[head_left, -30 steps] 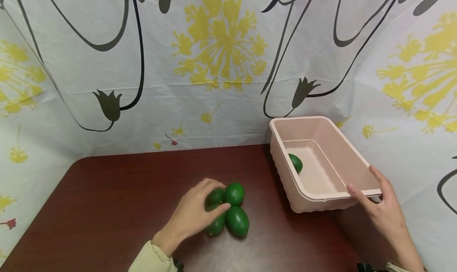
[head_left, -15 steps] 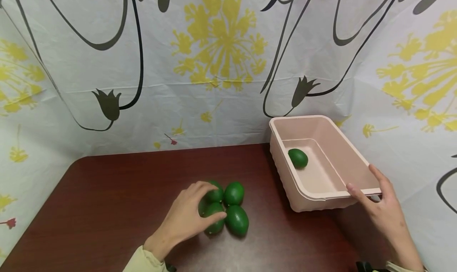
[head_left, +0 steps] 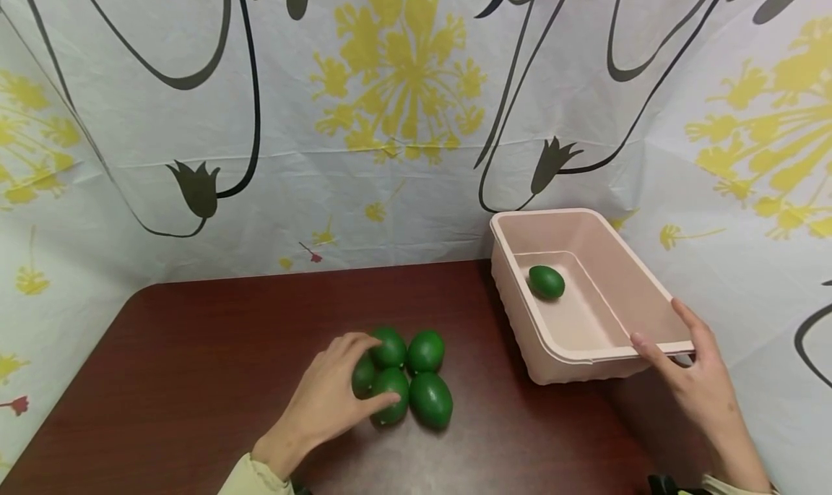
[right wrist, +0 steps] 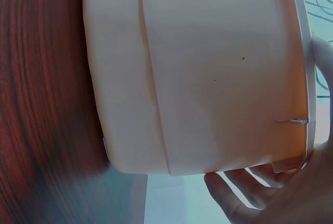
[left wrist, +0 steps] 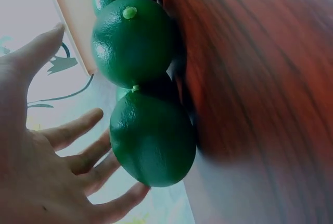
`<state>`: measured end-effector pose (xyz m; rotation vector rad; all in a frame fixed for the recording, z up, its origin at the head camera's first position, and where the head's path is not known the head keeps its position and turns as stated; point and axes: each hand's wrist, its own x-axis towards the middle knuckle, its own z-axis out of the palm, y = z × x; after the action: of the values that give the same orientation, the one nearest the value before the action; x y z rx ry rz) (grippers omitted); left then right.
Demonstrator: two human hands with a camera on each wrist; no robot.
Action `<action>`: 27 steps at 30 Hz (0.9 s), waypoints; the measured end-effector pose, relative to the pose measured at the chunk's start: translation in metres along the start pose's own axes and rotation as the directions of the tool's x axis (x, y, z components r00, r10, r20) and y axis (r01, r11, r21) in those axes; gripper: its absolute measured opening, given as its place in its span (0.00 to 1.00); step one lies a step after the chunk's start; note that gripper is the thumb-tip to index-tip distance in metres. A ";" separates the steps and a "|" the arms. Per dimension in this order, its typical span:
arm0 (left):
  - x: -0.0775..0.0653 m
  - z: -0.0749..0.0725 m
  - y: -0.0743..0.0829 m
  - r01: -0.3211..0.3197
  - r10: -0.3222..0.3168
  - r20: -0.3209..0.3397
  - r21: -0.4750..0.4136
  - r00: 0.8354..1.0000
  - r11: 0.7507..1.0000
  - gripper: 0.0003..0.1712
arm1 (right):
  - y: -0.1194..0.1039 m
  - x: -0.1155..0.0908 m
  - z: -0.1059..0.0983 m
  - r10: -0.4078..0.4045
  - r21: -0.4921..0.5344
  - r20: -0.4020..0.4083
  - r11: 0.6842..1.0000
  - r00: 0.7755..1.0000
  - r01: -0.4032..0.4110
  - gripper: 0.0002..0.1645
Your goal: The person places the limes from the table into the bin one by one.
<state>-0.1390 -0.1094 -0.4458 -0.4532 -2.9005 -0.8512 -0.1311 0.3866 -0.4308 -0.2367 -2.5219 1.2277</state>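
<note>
Several glossy dark green limes sit in a close cluster on the table, among them a front-right lime (head_left: 431, 401), a back-right lime (head_left: 425, 351) and a left lime (head_left: 362, 376) partly behind my fingers. My left hand (head_left: 328, 397) curves loosely beside the cluster's left side, thumb and fingers spread. In the left wrist view its fingers reach past the nearest lime (left wrist: 153, 138) without closing round it. My right hand (head_left: 698, 379) grips the near right corner of a pale pink plastic bin (head_left: 520, 329), thumb over the rim. One lime (head_left: 547, 282) lies on the bin's floor.
The dark reddish-brown table (head_left: 214, 350) stretches under the limes and the bin. A white curtain (head_left: 273, 119) printed with yellow flowers and dark stems hangs behind and to the right of it.
My left hand has drawn back left and slightly down, uncovering more of the limes on the table. The lime in the bin has rolled right and away from the left wall. The right hand keeps its place.
</note>
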 end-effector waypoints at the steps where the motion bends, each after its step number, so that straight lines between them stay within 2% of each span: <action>1: 0.000 0.000 -0.001 0.010 -0.010 0.004 0.009 1.000 1.000 0.47 | 0.000 0.000 0.000 -0.001 0.001 0.001 1.000 1.000 0.001 0.53; 5: 0.001 0.002 -0.005 0.046 -0.046 0.023 0.031 0.999 0.998 0.50 | 0.000 0.001 0.000 -0.002 0.003 0.000 1.000 1.000 0.002 0.53; 11: 0.001 -0.001 -0.006 0.066 -0.067 0.055 0.025 0.996 0.998 0.50 | 0.000 0.000 0.000 -0.002 0.002 0.005 1.000 1.000 0.002 0.53; 17: -0.001 -0.004 -0.012 0.082 -0.082 0.071 0.005 0.994 0.997 0.43 | -0.002 0.001 0.000 0.005 0.004 0.010 1.000 1.000 -0.005 0.53; 23: -0.002 -0.003 -0.016 0.064 -0.064 0.068 0.001 0.996 0.998 0.28 | -0.002 0.002 0.000 -0.001 0.004 0.001 1.000 1.000 0.001 0.52; 27: -0.001 -0.001 -0.018 0.049 -0.049 0.071 -0.006 0.996 0.999 0.28 | -0.001 0.000 0.000 0.001 0.006 0.000 1.000 1.000 -0.001 0.52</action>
<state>-0.1434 -0.1250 -0.4541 -0.4230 -2.9855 -0.8708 -0.1315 0.3863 -0.4303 -0.2362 -2.5179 1.2350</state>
